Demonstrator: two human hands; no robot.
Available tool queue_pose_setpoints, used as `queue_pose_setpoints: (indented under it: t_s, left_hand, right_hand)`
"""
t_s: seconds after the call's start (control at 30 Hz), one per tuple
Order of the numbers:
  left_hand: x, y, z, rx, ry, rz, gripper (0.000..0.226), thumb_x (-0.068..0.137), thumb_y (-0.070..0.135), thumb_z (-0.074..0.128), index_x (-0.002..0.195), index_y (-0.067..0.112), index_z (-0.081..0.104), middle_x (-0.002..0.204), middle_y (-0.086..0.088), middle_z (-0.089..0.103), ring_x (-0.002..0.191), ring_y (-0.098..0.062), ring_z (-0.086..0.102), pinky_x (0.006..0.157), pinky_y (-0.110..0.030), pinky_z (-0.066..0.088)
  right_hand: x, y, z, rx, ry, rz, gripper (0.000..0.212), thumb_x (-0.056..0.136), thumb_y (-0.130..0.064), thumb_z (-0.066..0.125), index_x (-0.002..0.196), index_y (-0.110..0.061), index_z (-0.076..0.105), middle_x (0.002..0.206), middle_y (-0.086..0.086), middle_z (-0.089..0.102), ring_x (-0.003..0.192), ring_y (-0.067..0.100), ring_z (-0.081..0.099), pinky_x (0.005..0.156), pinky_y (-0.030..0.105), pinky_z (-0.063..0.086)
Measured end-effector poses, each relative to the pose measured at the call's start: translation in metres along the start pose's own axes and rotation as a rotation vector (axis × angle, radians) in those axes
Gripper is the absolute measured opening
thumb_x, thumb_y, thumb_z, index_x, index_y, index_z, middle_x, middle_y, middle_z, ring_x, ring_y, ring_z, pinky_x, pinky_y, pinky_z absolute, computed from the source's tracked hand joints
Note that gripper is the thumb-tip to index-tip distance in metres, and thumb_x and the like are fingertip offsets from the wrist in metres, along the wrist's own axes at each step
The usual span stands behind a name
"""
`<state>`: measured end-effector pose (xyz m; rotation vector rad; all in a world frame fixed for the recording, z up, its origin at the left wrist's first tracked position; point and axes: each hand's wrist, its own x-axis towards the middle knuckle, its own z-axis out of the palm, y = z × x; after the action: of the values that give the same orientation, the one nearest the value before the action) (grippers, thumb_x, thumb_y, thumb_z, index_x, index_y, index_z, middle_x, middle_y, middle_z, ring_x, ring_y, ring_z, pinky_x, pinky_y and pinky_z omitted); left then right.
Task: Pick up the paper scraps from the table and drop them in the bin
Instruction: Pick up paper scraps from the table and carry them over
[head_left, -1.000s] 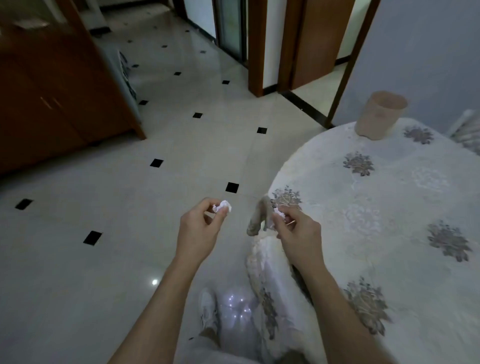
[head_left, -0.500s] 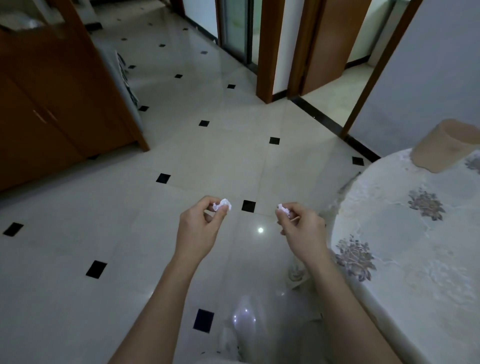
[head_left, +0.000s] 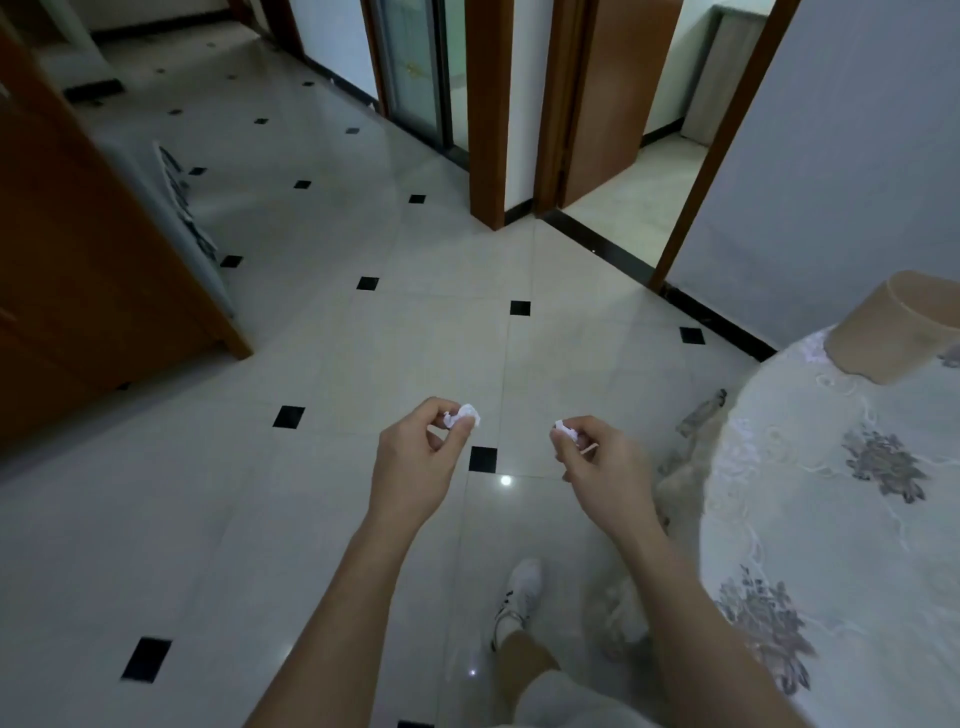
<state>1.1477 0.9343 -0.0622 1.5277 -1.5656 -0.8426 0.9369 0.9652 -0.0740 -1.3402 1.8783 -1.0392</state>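
Note:
My left hand (head_left: 413, 467) pinches a small crumpled white paper scrap (head_left: 464, 415) between thumb and fingers. A second, smaller white paper scrap (head_left: 563, 429) is pinched in my right hand (head_left: 602, 467). Both hands hang over the tiled floor, left of the round table (head_left: 831, 519) with its pale flowered cloth. A beige bin (head_left: 898, 327) stands on the table's far edge at the right. No other scraps show on the visible part of the table.
A brown wooden cabinet (head_left: 78, 260) stands at the left. Ahead are a wooden pillar (head_left: 485, 114) and an open doorway (head_left: 649, 171). My white shoe (head_left: 519, 592) is on the floor below my hands. The tablecloth drapes down beside my right arm.
The view has swung left and away from the table, so my hands are now over the floor. Both hands keep their scraps. The bin has shifted to the right edge.

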Motion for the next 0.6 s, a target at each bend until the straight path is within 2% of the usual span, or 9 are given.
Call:
queue_pose_setpoints:
  t_s: [0.17,0.27,0.43,0.6]
  left_hand:
    - [0.101,0.019,0.033,0.009,-0.038,0.035,0.029,0.089,0.053,0.062,0.083,0.025,0.062,0.071,-0.009,0.059,0.058,-0.028,0.056,0.052,-0.025,0.040]
    - [0.161,0.041,0.057,0.032,-0.077,0.082,0.021,0.091,0.047,0.063,0.079,0.030,0.062,0.068,-0.001,0.057,0.050,-0.016,0.048,0.048,-0.018,0.036]
    - [0.248,0.069,0.099,0.012,-0.133,0.103,0.022,0.090,0.047,0.063,0.081,0.027,0.064,0.069,-0.002,0.056,0.052,-0.022,0.048,0.047,-0.019,0.036]
    - [0.314,0.081,0.134,0.024,-0.174,0.117,0.021,0.091,0.048,0.064,0.081,0.030,0.065,0.072,0.003,0.059,0.058,-0.025,0.056,0.049,-0.020,0.040]
  right_hand:
    - [0.099,-0.005,-0.001,0.000,0.028,0.018,0.020,0.092,-0.038,0.058,0.078,-0.028,0.068,0.068,-0.003,0.065,0.063,0.017,0.066,0.067,0.040,0.057]
    - [0.164,-0.013,-0.015,0.019,0.071,0.014,0.019,0.091,-0.040,0.058,0.079,-0.029,0.069,0.068,-0.004,0.066,0.063,0.015,0.067,0.067,0.039,0.058]
    - [0.257,-0.016,-0.042,0.036,0.169,0.011,0.018,0.092,-0.037,0.060,0.079,-0.028,0.069,0.067,-0.003,0.067,0.062,0.015,0.067,0.067,0.041,0.058]
    - [0.315,-0.006,-0.052,0.020,0.213,0.040,0.018,0.093,-0.036,0.060,0.081,-0.027,0.070,0.066,-0.004,0.067,0.061,0.014,0.067,0.066,0.040,0.057]
